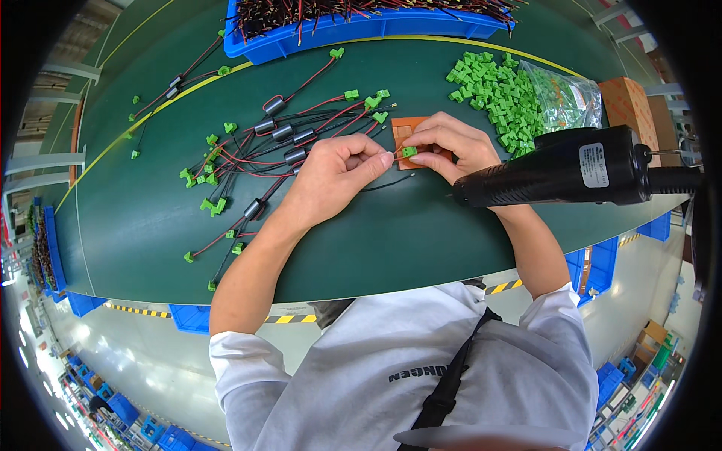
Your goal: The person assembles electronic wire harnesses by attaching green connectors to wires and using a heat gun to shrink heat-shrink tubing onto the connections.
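My right hand (459,146) pinches a small green terminal connector (409,152) between thumb and fingers. Close by on its left, my left hand (342,177) is closed with thumb and forefinger on a thin red wire (398,157) that meets the connector; whether the wire sits inside it is too small to tell. Behind the fingertips lies a flat orange-brown block (404,129), partly covered by my right hand. A loose black wire end (391,183) rests on the table just below. A black electric screwdriver (553,169) hangs over my right wrist, hiding part of it.
Finished-looking cable pieces with black cylinders (283,133) and green connectors spread over the left. A blue bin (376,30) of red and black wires stands at the back. Right of my hands are a pile of green connectors (496,98), a clear plastic bag (564,98) and a cardboard box (632,113).
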### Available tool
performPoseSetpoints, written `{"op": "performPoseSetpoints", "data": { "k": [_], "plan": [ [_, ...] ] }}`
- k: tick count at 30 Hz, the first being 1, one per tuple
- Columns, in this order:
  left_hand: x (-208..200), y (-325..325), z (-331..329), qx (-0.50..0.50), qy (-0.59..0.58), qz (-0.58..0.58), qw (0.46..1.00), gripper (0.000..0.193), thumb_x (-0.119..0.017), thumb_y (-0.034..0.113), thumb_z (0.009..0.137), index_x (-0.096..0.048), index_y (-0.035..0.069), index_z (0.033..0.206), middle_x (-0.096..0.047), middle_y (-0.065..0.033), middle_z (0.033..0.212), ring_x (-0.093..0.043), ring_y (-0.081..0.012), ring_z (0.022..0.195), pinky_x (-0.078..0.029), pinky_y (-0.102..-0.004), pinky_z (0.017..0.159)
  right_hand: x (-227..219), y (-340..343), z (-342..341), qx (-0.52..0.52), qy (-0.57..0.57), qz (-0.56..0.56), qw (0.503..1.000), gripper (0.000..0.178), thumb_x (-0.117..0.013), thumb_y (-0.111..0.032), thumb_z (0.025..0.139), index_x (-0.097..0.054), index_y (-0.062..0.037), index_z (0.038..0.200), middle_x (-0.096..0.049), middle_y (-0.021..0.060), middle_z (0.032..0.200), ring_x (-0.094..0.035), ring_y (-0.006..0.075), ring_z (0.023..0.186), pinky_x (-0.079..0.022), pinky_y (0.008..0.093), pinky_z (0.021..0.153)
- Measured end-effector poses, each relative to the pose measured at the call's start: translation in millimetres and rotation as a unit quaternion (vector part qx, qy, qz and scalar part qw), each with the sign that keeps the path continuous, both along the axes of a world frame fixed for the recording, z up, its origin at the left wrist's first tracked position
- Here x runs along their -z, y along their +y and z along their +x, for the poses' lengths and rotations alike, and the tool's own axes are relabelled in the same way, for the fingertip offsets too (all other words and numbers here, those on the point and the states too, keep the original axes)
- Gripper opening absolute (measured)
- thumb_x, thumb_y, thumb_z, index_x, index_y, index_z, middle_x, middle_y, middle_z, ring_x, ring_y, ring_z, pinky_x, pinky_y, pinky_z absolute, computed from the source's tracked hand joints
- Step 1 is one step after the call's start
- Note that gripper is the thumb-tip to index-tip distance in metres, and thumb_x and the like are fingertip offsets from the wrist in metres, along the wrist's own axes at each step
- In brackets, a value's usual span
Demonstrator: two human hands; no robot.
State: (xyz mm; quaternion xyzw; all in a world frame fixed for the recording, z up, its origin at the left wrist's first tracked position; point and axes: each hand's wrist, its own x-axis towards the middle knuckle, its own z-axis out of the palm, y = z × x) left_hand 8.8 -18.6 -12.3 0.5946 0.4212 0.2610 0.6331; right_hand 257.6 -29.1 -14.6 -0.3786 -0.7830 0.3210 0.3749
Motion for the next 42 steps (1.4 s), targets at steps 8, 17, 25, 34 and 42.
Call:
{"op": "performPoseSetpoints", "data": {
  "k": [8, 17, 25, 34, 42],
  "plan": [
    [8, 0, 1, -0.019, -0.019, 0.025, 0.999, 0.020, -0.072, 0.017, 0.101, -0.072, -0.003, 0.103, -0.069, 0.0015, 0.084, -0.057, -0.0017, 0.074, -0.047, -0.0222, 0.065, -1, -1, -1, 0.006, -0.011, 0.017, 1.000, 0.023, -0.078, 0.002, 0.087, -0.073, -0.0011, 0.109, -0.068, 0.0091, 0.106, -0.068, 0.0184, 0.089, -0.056, 0.0294, 0.073],
    [6, 0, 2, 0.010, -0.003, 0.068, 0.998, 0.017, -0.075, 0.014, 0.097, -0.075, -0.003, 0.094, -0.064, -0.0011, 0.085, -0.051, -0.0042, 0.069, -0.042, -0.0255, 0.060, -5, -3, -2, 0.010, -0.025, 0.029, 0.999, 0.025, -0.079, 0.001, 0.083, -0.073, -0.0024, 0.107, -0.069, 0.0094, 0.106, -0.068, 0.0238, 0.093, -0.056, 0.0323, 0.078],
    [3, 0, 4, 0.006, 0.041, 0.071, 0.997, 0.019, -0.076, 0.017, 0.096, -0.075, -0.002, 0.096, -0.065, -0.0038, 0.085, -0.052, -0.0073, 0.068, -0.044, -0.0282, 0.060, 0, 0, -1, -0.005, -0.068, 0.110, 0.992, 0.022, -0.079, 0.001, 0.082, -0.074, -0.0005, 0.103, -0.070, 0.0101, 0.104, -0.069, 0.0269, 0.096, -0.057, 0.0353, 0.081],
    [4, 1, 13, -0.021, 0.136, 0.227, 0.964, 0.015, -0.076, 0.012, 0.093, -0.075, -0.002, 0.097, -0.061, -0.0065, 0.080, -0.052, -0.0125, 0.064, -0.043, -0.0307, 0.060, -10, -4, -11, 0.054, -0.151, 0.133, 0.978, 0.021, -0.079, -0.001, 0.081, -0.074, 0.0009, 0.101, -0.070, 0.0117, 0.097, -0.066, 0.0297, 0.087, -0.055, 0.0392, 0.077],
    [5, 5, 14, -0.024, 0.156, 0.243, 0.957, 0.016, -0.076, 0.012, 0.093, -0.074, -0.003, 0.095, -0.064, -0.0090, 0.082, -0.054, -0.0166, 0.064, -0.045, -0.0335, 0.060, 2, 0, -10, 0.038, -0.126, 0.113, 0.985, 0.019, -0.080, -0.002, 0.081, -0.072, 0.0024, 0.098, -0.069, 0.0122, 0.089, -0.065, 0.0310, 0.085, -0.054, 0.0406, 0.076]
  ]
}}
